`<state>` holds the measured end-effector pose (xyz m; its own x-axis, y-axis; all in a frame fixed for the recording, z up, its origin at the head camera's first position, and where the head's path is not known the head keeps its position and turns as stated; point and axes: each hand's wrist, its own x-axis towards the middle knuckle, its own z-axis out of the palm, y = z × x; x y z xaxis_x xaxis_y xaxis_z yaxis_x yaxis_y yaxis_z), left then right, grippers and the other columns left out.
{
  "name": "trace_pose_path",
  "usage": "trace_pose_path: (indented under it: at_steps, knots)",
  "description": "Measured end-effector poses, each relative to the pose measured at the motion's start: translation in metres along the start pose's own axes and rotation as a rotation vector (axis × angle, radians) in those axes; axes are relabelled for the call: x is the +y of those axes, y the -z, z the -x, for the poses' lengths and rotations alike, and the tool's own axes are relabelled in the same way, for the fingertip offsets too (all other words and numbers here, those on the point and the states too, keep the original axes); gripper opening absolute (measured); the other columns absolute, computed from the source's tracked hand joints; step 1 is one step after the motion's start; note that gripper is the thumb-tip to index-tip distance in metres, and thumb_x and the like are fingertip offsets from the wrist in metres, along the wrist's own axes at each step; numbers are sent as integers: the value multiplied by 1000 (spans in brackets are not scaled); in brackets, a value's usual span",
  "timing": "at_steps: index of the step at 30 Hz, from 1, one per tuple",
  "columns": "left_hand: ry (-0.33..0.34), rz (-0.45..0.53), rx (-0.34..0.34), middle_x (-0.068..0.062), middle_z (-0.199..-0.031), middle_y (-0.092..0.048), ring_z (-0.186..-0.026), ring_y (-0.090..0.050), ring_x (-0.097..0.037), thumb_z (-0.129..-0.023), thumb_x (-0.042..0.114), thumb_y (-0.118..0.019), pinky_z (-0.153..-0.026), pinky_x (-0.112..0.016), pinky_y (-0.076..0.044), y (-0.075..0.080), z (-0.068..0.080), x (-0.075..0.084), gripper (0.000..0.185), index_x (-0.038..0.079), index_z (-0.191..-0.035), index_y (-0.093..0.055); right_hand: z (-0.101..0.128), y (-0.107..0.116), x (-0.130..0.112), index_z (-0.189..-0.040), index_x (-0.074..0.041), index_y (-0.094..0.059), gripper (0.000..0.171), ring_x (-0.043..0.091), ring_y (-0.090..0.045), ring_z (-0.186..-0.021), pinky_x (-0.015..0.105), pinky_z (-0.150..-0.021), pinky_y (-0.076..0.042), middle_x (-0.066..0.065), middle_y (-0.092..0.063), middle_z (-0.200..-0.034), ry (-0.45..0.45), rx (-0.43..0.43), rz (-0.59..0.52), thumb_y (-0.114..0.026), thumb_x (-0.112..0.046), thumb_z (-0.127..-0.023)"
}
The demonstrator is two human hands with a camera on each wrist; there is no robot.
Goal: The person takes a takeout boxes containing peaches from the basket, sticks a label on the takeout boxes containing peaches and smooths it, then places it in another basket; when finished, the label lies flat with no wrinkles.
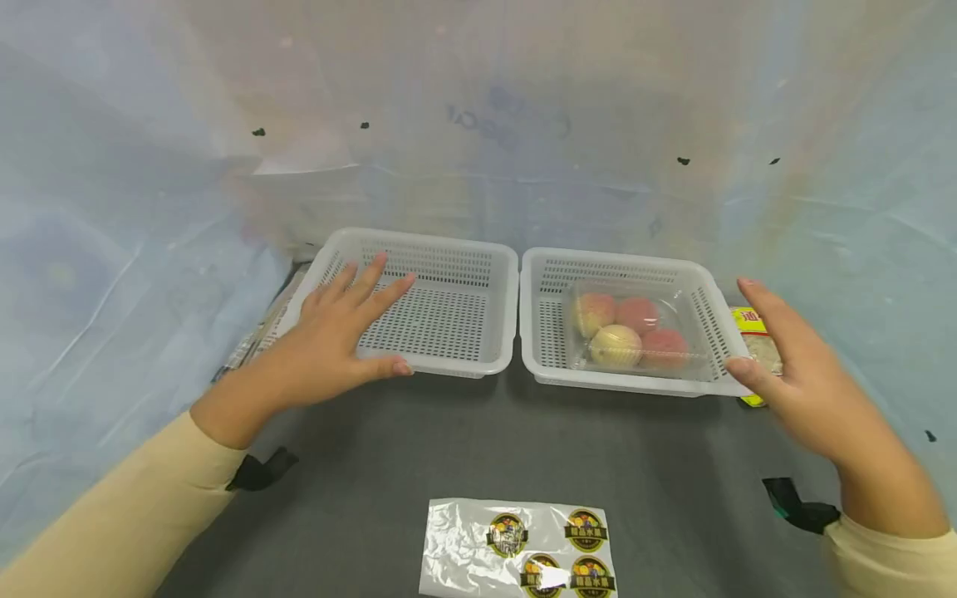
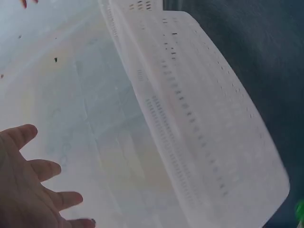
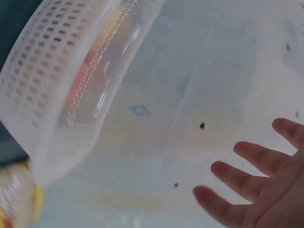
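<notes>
Two white perforated baskets stand side by side on a dark grey table. The left basket has nothing in it. My left hand hovers over its left front corner, fingers spread and straight, holding nothing. The right basket holds a clear plastic box of several peaches. Just beside this basket's right wall is my right hand, fingers straight, thumb near the front right corner, gripping nothing.
A yellow packet lies right of the right basket, partly behind my right hand. Another wrapped packet lies left of the left basket. A sheet of round stickers lies at the table's front edge. Pale plastic sheeting surrounds the table.
</notes>
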<state>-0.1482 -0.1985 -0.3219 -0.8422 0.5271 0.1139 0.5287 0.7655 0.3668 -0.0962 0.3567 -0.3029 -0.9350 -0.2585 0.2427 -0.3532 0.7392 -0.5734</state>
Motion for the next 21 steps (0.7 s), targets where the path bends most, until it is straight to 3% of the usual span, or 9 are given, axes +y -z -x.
trace_pose_path:
  at_steps: [3,6,11,14,17,21]
  knots:
    - [-35,119,33,-5,-182,2,-162,-1,-48,-101,78,-56,-118,-83,-6,-8,-4,-5,99,30,-177,-16,7,-7,15,-176,-27,-24,70,34,-30,-155,40,-123,-28,12,-26,-176,2,100,-190,-56,-31,-114]
    - [-93,245,84,-9,-181,-8,-163,-9,-42,-101,84,-45,-123,-75,-8,-19,-10,-9,101,21,-176,-21,16,-17,27,-174,-19,-30,67,22,-42,-146,16,-105,-40,11,-34,-171,20,212,-466,-58,-31,-114]
    - [-155,467,128,-13,-178,-22,-163,-20,-36,-98,87,-39,-125,-68,-17,-34,-18,-5,108,12,-174,-25,27,-40,39,-165,-7,-44,67,32,-54,-133,28,-96,-55,20,-47,-157,-39,453,-1024,-70,-36,-109]
    - [-166,604,129,-14,-177,-26,-158,-29,-40,-98,88,-38,-119,-72,-29,-44,-24,-1,109,11,-174,-25,34,-53,50,-159,-4,-47,64,34,-60,-128,35,-93,-58,21,-52,-151,-99,601,-1186,-64,-43,-111]
    - [-176,742,112,-15,-175,-30,-153,-39,-43,-97,90,-36,-111,-74,-39,-54,-32,4,111,11,-174,-23,43,-64,68,-157,-3,-43,62,37,-63,-122,41,-89,-58,22,-51,-150,-150,690,-1357,-50,-49,-115]
    - [-166,935,69,-13,-173,-34,-151,-43,-39,-93,95,-37,-108,-71,-45,-65,-45,17,116,13,-175,-23,54,-81,92,-152,-4,-44,60,40,-62,-108,50,-81,-56,22,-53,-141,-251,794,-1673,-47,-51,-115]
